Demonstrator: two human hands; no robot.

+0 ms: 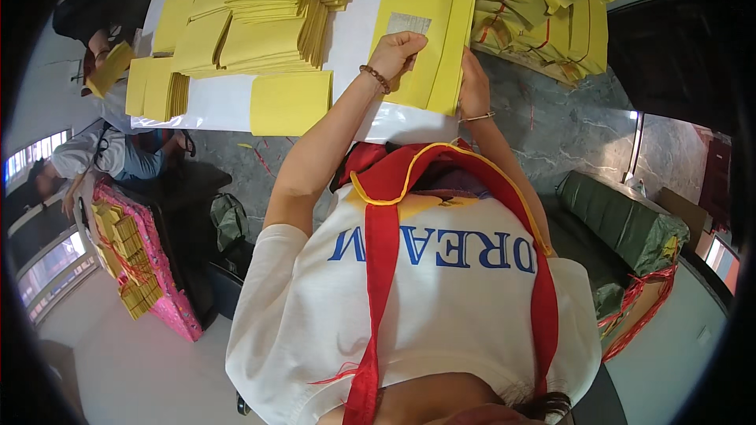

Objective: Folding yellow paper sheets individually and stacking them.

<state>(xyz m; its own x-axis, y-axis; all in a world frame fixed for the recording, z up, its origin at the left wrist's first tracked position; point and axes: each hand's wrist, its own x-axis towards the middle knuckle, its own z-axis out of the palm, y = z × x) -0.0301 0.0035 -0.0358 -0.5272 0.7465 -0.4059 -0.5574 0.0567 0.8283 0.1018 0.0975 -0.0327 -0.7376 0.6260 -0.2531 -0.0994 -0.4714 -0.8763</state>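
A yellow paper envelope lies at the right end of the table, a raised flap running along its right side. On it shows a grey printed patch, partly covered by my left hand. The fingers of that hand are curled in a pinch over the patch; what they hold, if anything, is hidden. My right hand grips the envelope's right edge, its fingertips hidden by the paper. A beaded bracelet circles my left wrist and a thin bangle my right.
Yellow paper stacks cover the left of the white table. A single yellow piece lies near its front edge. Tied yellow bundles stand beyond the right edge. Another person's hand holds yellow paper at far left; a seated person is below.
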